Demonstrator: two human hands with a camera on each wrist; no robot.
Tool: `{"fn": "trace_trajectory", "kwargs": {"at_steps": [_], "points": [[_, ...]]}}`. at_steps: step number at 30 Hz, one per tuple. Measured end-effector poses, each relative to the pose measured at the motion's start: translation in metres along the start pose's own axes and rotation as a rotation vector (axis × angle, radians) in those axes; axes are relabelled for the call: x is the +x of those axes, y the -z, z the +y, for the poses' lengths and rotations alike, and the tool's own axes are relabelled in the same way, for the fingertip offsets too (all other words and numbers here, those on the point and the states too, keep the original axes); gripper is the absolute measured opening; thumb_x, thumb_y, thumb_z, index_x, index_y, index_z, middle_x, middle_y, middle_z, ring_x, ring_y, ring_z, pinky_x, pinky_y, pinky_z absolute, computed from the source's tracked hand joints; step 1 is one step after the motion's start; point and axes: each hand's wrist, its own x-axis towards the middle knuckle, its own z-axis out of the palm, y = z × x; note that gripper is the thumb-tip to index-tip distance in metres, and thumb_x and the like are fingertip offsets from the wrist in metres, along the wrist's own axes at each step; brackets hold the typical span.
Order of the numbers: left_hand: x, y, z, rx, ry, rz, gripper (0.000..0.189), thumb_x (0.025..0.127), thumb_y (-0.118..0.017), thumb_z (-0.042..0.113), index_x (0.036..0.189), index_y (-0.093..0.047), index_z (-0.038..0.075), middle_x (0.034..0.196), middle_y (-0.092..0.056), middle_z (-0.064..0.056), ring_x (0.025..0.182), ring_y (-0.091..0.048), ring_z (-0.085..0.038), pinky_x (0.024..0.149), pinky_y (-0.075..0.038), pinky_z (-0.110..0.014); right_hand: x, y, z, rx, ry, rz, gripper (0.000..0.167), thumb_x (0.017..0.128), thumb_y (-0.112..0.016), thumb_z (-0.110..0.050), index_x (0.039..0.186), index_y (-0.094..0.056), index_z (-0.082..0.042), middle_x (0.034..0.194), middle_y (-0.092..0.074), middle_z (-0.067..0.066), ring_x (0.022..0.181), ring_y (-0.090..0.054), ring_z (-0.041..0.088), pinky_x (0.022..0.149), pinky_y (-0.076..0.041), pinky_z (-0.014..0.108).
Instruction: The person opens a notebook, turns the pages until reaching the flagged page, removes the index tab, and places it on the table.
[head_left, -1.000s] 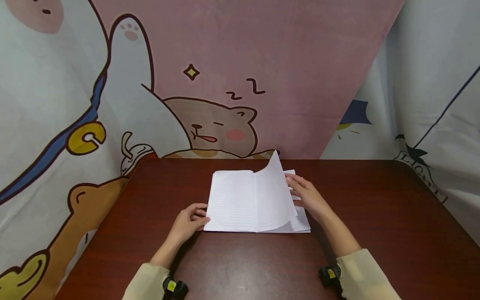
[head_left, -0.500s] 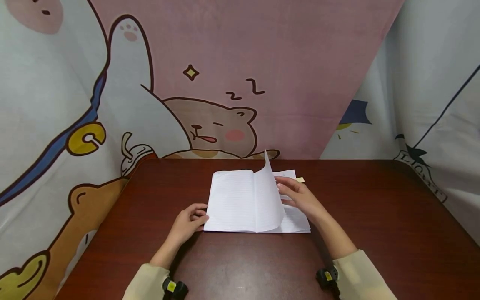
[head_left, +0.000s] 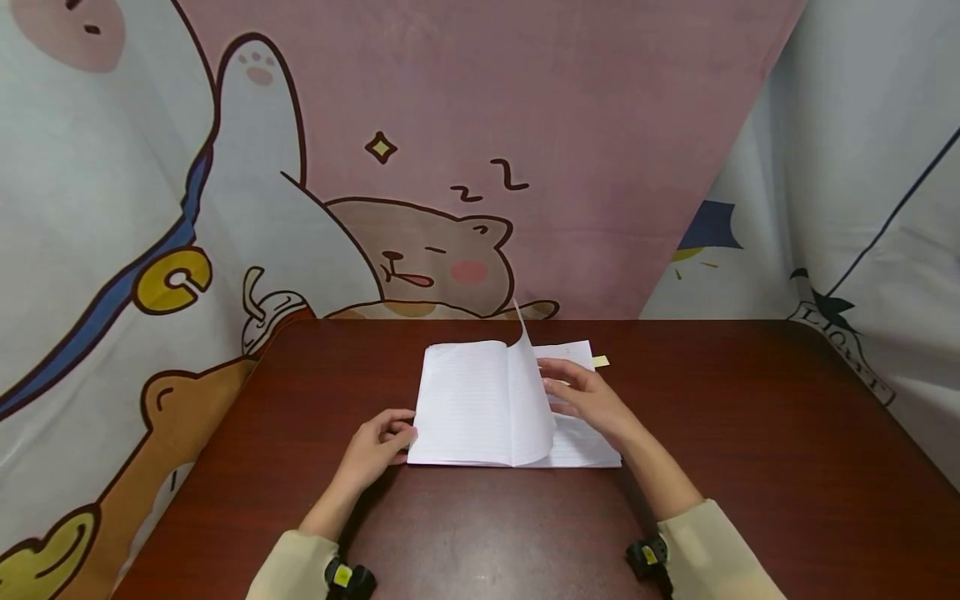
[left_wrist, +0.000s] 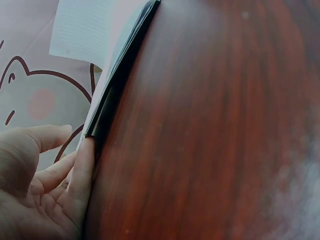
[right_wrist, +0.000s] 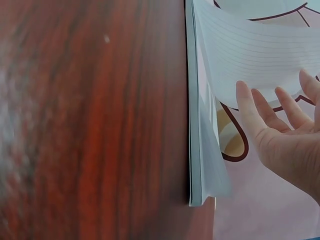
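Observation:
A lined notebook (head_left: 467,408) lies spread on the dark wooden table, its black cover edge (left_wrist: 107,110) showing in the left wrist view. One loose page (head_left: 528,417) stands up and curves over from the spine. My right hand (head_left: 588,402) is at that page's right side over the notebook's right half, fingertips against or just behind it. In the right wrist view its fingers (right_wrist: 250,107) are spread and fairly straight. My left hand (head_left: 375,442) rests at the notebook's lower left edge, fingers loosely bent; its thumb (left_wrist: 55,136) looks slightly apart from the page in the left wrist view.
A pale yellow tab (head_left: 601,361) sticks out from the notebook's right side. Behind the table (head_left: 750,400) hangs a printed cloth (head_left: 585,150) with cartoon animals. Each wrist wears a small black camera (head_left: 349,578).
My right hand has moved left, and the raised page has swung left with it, uncovering more of the lined page below. The yellow tab came into sight. My left hand has hardly moved.

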Motion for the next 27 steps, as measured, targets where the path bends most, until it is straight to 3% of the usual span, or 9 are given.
{"fn": "trace_trajectory", "kwargs": {"at_steps": [7,22,27], "points": [[0.003,-0.002,-0.003,-0.027,0.010,0.021,0.033,0.097,-0.065,0.021,0.125,-0.065,0.004,0.103,-0.067,-0.014,0.077,-0.066,-0.015,0.067,-0.061,-0.030,0.003,-0.006,0.001,0.038,-0.014,-0.014,0.052,0.101,-0.059,-0.017,0.148,-0.044,-0.002,0.149,-0.046,0.025,0.133,-0.051,0.037,0.102,-0.052,0.048],[0.004,-0.003,-0.005,-0.034,0.007,0.028,0.029,0.095,-0.066,0.013,0.123,-0.066,0.002,0.101,-0.068,-0.014,0.076,-0.065,-0.014,0.065,-0.061,-0.029,0.005,-0.013,0.006,0.040,0.012,-0.061,0.050,0.101,-0.056,-0.014,0.147,-0.042,0.002,0.147,-0.045,0.030,0.129,-0.054,0.044,0.103,-0.050,0.050],[0.004,-0.003,-0.005,-0.061,0.009,0.021,0.030,0.100,-0.059,0.018,0.124,-0.065,0.001,0.103,-0.069,-0.017,0.079,-0.067,-0.016,0.066,-0.061,-0.030,0.007,-0.016,0.009,0.044,0.021,-0.074,0.051,0.101,-0.056,-0.014,0.147,-0.042,0.004,0.147,-0.045,0.031,0.128,-0.054,0.043,0.103,-0.050,0.050]]}}
